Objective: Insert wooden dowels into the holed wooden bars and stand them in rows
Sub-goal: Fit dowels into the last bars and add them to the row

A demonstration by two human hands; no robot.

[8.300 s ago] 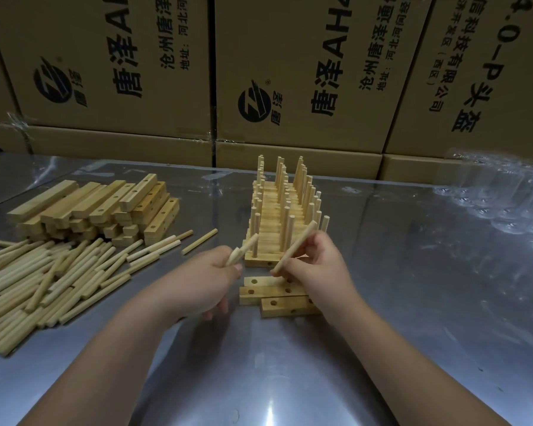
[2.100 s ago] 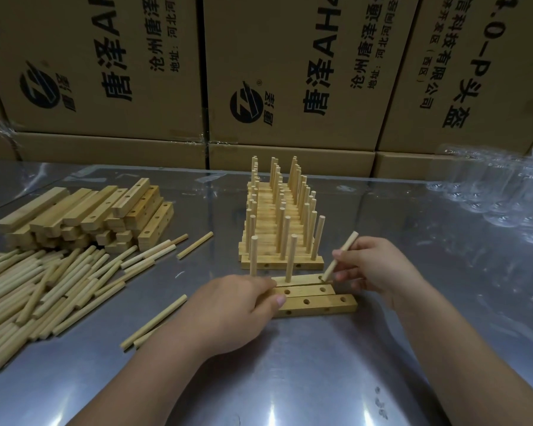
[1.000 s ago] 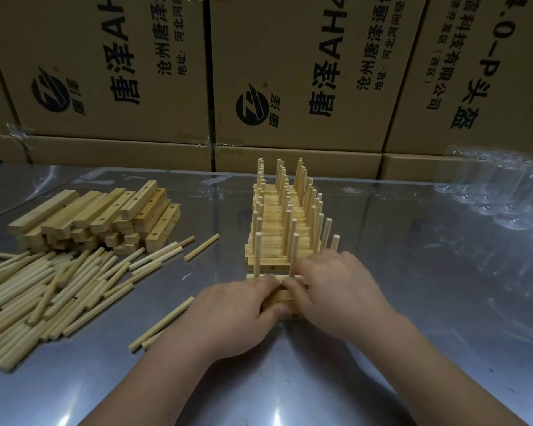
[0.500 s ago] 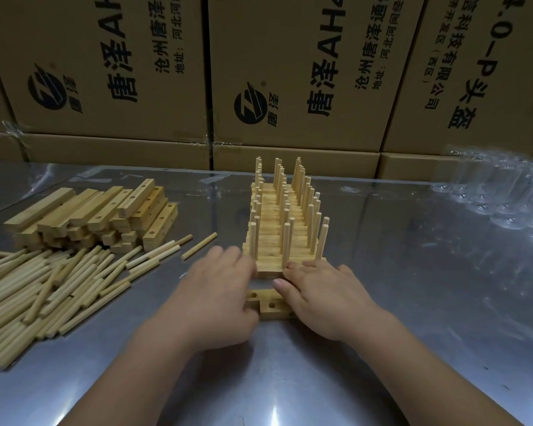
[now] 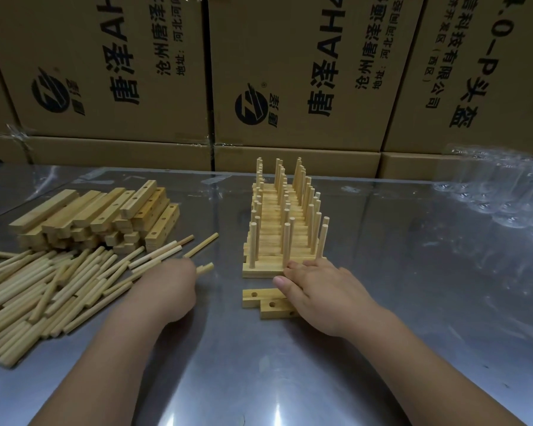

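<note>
Now shifted left onto loose dowels (image 5: 74, 281), left hand (image 5: 166, 290), grip unclear; right hand (image 5: 317, 290) flat, fingers spread over two bare bars (image 5: 260, 298).

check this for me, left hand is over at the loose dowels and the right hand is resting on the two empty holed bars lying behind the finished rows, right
Not quite. In the head view the two empty holed bars lie in front of the finished rows, nearer the person, not behind them. The rest holds: the left hand is at the loose dowels and the right hand rests on those bars.
</note>
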